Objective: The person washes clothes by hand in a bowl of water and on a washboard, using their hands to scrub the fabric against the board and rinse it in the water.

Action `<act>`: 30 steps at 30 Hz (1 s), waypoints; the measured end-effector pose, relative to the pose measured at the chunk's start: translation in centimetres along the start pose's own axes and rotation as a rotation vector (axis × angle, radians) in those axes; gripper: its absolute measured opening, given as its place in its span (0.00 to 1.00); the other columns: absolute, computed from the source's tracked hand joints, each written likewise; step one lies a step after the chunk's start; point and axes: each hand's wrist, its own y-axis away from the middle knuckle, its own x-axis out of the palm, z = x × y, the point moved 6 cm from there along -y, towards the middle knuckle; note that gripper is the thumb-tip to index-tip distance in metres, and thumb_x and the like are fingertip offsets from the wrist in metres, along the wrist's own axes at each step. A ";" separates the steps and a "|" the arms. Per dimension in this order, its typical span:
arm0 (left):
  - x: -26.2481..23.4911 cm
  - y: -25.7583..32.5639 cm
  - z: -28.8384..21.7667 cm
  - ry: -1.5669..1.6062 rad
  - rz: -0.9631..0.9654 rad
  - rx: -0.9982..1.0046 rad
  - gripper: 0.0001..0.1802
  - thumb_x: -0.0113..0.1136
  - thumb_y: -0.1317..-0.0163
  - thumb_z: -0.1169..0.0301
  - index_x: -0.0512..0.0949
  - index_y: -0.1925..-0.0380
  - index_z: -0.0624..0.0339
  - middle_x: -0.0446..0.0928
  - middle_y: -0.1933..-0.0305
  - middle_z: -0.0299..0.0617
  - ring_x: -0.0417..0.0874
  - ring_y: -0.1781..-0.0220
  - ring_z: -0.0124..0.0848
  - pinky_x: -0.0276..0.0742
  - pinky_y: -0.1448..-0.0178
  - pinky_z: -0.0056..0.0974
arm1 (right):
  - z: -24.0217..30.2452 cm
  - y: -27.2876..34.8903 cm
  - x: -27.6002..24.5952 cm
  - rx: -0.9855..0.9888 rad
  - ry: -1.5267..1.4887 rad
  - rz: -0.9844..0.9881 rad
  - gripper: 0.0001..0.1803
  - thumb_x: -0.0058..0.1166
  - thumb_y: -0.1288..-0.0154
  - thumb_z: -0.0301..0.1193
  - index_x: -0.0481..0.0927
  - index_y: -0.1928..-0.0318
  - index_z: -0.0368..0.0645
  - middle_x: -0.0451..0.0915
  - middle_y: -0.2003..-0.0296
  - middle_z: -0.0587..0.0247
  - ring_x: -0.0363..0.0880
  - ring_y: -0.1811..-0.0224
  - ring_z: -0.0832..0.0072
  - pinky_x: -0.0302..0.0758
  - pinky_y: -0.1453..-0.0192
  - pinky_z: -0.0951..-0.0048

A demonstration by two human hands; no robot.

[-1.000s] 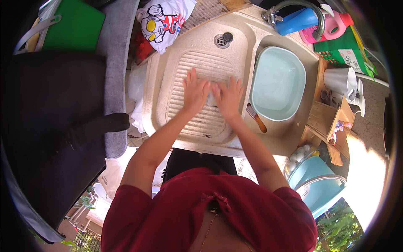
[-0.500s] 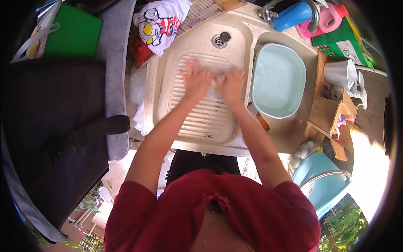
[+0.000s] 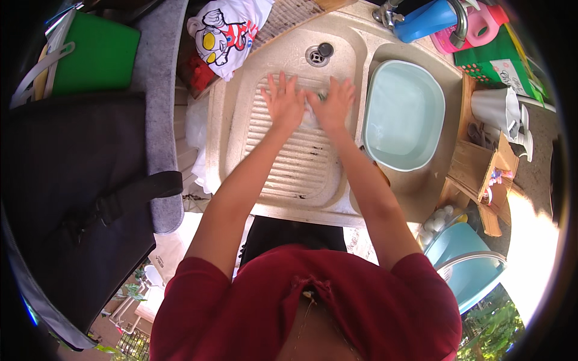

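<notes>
My left hand (image 3: 285, 107) is over the ribbed board of the beige sink (image 3: 230, 123), fingers spread and pointing away from me. Beside it, my right hand (image 3: 333, 108) has its fingers apart too and is a little blurred. In the gap between the two hands lies a small whitish, translucent-looking thing (image 3: 310, 118); its kind cannot be made out, nor whether the hands press on it. Beyond my fingers is the metal drain (image 3: 315, 57), with a round black stopper (image 3: 326, 49) at its edge.
A pale blue basin (image 3: 435, 102) stands in the right bowl. Behind are the tap (image 3: 462, 27), a blue bottle (image 3: 425, 21) and a pink bottle (image 3: 481, 27). A printed white cloth (image 3: 232, 36) lies far left; a cardboard box (image 3: 466, 161) and light-blue bucket (image 3: 460, 237) are at right.
Both hands have slid a little away from me along the ribbed board. The orange handle beside the basin is now mostly hidden by my right forearm.
</notes>
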 end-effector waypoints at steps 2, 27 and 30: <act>-1.1 4.9 0.6 0.482 0.011 -0.081 0.20 0.43 0.37 0.65 0.65 0.48 0.64 0.65 0.44 0.51 0.59 0.39 0.46 0.49 0.35 0.47 | -1.2 4.3 -2.6 0.000 -0.339 0.043 0.19 0.58 0.47 0.32 0.71 0.55 0.40 0.60 0.41 0.42 0.53 0.36 0.45 0.51 0.34 0.55; -0.5 4.3 -1.0 0.458 -0.131 -0.071 0.04 0.47 0.40 0.71 0.71 0.68 0.57 0.75 0.75 0.47 0.74 0.73 0.49 0.68 0.70 0.46 | 1.5 2.8 -0.3 0.100 -0.699 0.371 0.15 0.50 0.42 0.30 0.67 0.83 0.36 0.64 0.88 0.58 0.61 0.83 0.79 0.61 0.78 0.74; -0.3 3.3 -1.4 0.409 -0.001 -0.169 0.05 0.46 0.40 0.70 0.71 0.68 0.57 0.75 0.76 0.46 0.74 0.74 0.50 0.68 0.70 0.48 | 1.7 1.8 -0.6 0.216 -0.809 0.360 0.17 0.50 0.42 0.30 0.67 0.85 0.37 0.63 0.89 0.63 0.59 0.82 0.82 0.60 0.79 0.75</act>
